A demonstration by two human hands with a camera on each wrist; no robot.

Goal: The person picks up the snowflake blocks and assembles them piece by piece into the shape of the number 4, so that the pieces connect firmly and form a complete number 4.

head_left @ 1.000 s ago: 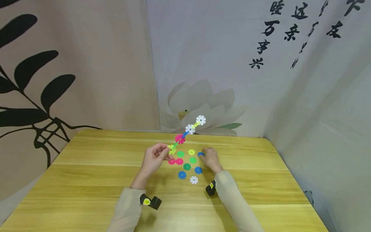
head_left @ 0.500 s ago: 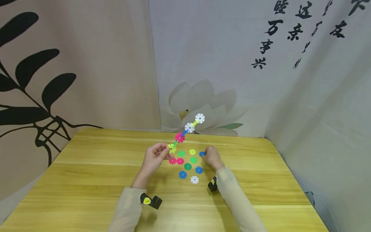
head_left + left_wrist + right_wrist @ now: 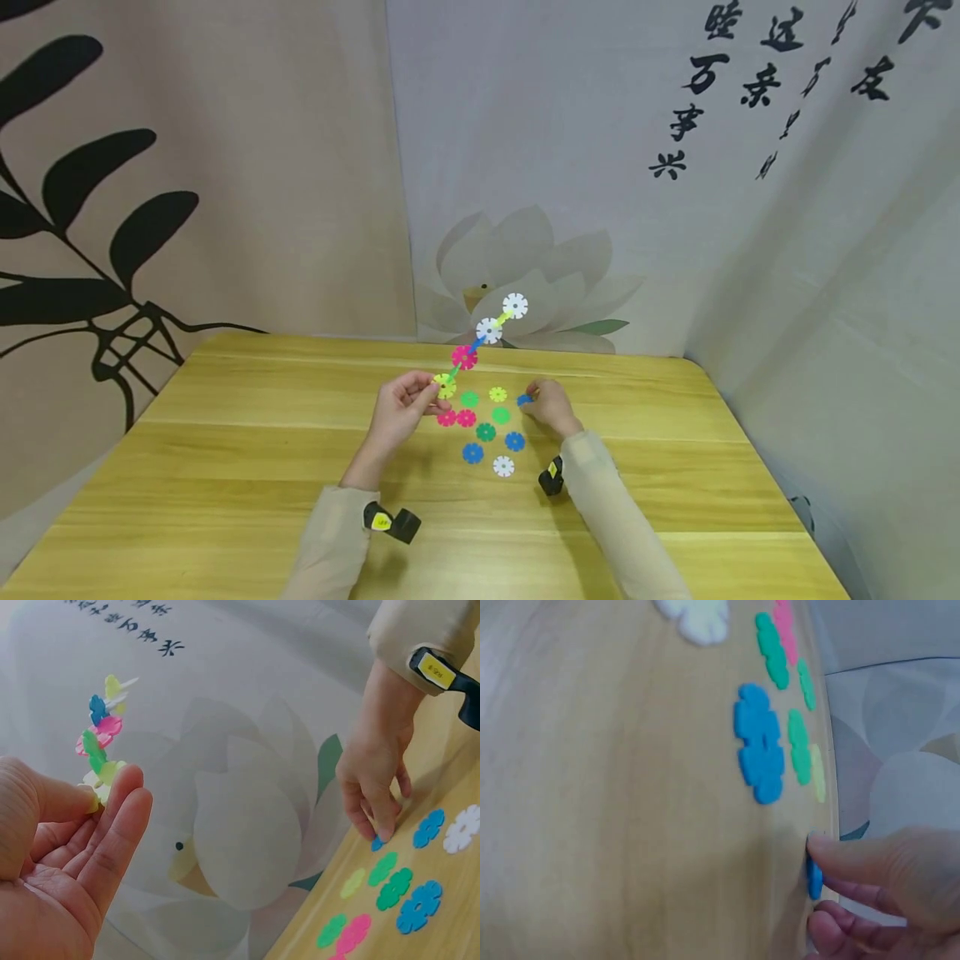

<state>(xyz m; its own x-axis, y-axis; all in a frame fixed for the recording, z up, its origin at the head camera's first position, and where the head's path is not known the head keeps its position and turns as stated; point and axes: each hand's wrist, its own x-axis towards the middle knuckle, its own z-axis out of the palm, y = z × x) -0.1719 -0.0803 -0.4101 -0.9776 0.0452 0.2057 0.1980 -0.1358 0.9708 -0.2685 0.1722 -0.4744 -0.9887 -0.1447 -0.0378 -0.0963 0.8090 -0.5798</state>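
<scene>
My left hand (image 3: 403,407) pinches the yellow snowflake disc (image 3: 446,386) at the lower end of a chain of notched plastic discs, raised above the table. Up from it run a green disc (image 3: 94,752), a pink disc (image 3: 464,357), a blue disc (image 3: 98,709), a white disc (image 3: 489,331), a yellow disc (image 3: 112,686) and a white end disc (image 3: 515,306). Low over the tabletop, my right hand (image 3: 553,407) pinches a loose blue snowflake disc (image 3: 524,400) between thumb and fingers; the fingers partly cover it.
Between the hands, several loose discs lie on the wooden table (image 3: 225,467): pink discs (image 3: 466,418), green discs (image 3: 486,432), a yellow disc (image 3: 498,394), blue discs (image 3: 472,453) and a white disc (image 3: 503,466). A printed curtain (image 3: 300,167) hangs behind the table.
My right hand has closed its fingers on the blue disc, which has shifted slightly. The left hand and its chain stay almost in place.
</scene>
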